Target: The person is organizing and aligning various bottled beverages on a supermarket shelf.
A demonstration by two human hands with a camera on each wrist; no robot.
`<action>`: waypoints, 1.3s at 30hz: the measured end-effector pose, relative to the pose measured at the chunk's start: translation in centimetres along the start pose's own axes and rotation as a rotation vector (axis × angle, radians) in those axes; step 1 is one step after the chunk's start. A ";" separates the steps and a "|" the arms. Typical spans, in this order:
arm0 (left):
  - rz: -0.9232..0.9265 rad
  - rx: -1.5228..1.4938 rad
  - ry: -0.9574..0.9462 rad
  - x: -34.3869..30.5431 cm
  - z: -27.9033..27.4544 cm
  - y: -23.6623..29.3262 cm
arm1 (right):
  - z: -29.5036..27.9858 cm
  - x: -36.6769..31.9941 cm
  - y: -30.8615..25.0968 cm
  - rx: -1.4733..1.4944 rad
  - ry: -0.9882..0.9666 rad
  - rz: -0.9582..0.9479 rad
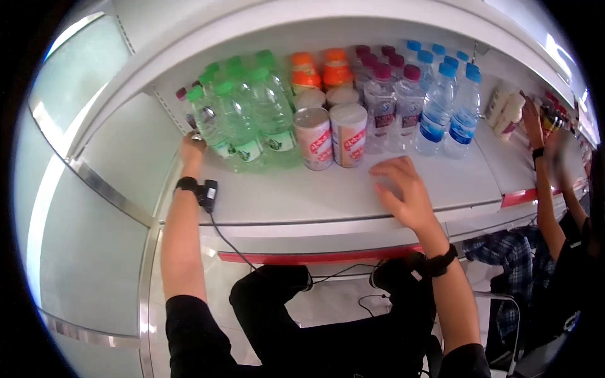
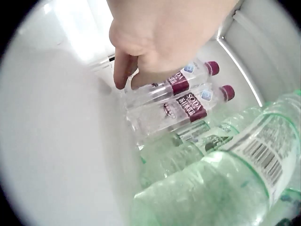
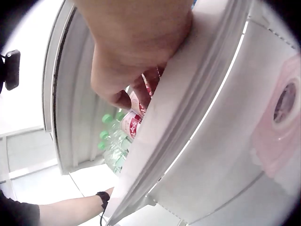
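At the far left of a white shelf (image 1: 302,195), my left hand (image 1: 192,148) reaches in beside the green-capped bottles (image 1: 242,113). In the left wrist view its fingers (image 2: 123,70) curl round the lower end of a clear soda bottle (image 2: 174,84) with a maroon cap and label. A second such bottle (image 2: 183,108) lies right against it, with green bottles (image 2: 225,160) nearer the camera. My right hand (image 1: 397,186) rests on the bare front of the shelf with fingers spread, holding nothing. In the right wrist view that hand (image 3: 136,47) lies over the shelf edge.
Two red-and-white cans (image 1: 331,132) stand mid-shelf, with orange-capped bottles (image 1: 321,69) behind. Maroon-capped bottles (image 1: 394,101) and blue-capped water bottles (image 1: 447,107) stand to the right. Another person's arm (image 1: 545,189) reaches to the adjoining shelf at far right.
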State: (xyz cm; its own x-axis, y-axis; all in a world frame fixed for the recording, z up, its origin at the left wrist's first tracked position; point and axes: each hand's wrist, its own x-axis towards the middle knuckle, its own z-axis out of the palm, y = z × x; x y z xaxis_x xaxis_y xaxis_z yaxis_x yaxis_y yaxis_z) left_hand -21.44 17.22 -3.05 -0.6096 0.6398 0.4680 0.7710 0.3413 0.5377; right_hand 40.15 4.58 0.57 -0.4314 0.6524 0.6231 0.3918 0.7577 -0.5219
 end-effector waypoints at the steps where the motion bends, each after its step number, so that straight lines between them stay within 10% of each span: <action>1: 0.004 -0.086 -0.060 1.1 0.4 -1.3 | 0.2 0.0 -0.1 -0.018 0.077 0.047; 3: 0.013 -0.181 -0.133 0.4 1.3 -1.3 | 0.5 0.1 -0.4 -0.050 0.158 0.102; 5: -0.171 -0.883 -0.241 -2.4 -0.9 -0.7 | 0.3 0.2 -0.8 0.006 0.225 0.214; 9: -0.117 -1.066 -0.372 -6.7 -5.7 1.6 | 1.2 0.0 1.1 -0.026 0.298 0.256; 12: -0.139 -1.008 -0.237 -12.5 -8.2 5.2 | 0.9 0.0 0.7 -0.150 0.359 0.179; 17: 0.469 -0.033 0.285 -21.2 -9.4 8.4 | -1.9 4.1 -2.1 -0.241 0.354 0.075; 21: 0.163 -0.174 0.399 -21.0 -8.0 7.9 | -4.3 10.8 -2.9 -0.437 0.263 0.035; 24: 0.349 -0.131 0.367 -20.8 -8.3 8.5 | -5.5 14.5 -2.0 -0.697 0.164 -0.119; 26: 0.269 -0.165 0.295 -21.1 -8.3 8.6 | -6.2 14.8 -3.3 -0.660 -0.051 0.112; 36: 0.245 -0.294 0.518 -21.7 -8.5 8.9 | -7.4 9.7 -7.5 -0.401 0.108 0.021; 39: 0.522 -0.313 0.466 -24.7 -9.7 10.0 | -6.9 9.3 -10.8 -0.337 0.139 -0.134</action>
State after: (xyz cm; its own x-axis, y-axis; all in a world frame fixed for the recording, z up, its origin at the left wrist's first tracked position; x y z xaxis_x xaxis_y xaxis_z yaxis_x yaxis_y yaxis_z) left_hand -0.47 -1.78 -2.43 -0.2491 0.2847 0.9257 0.9345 -0.1804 0.3069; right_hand 37.54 2.33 15.98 -0.3915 0.5214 0.7582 0.5943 0.7724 -0.2242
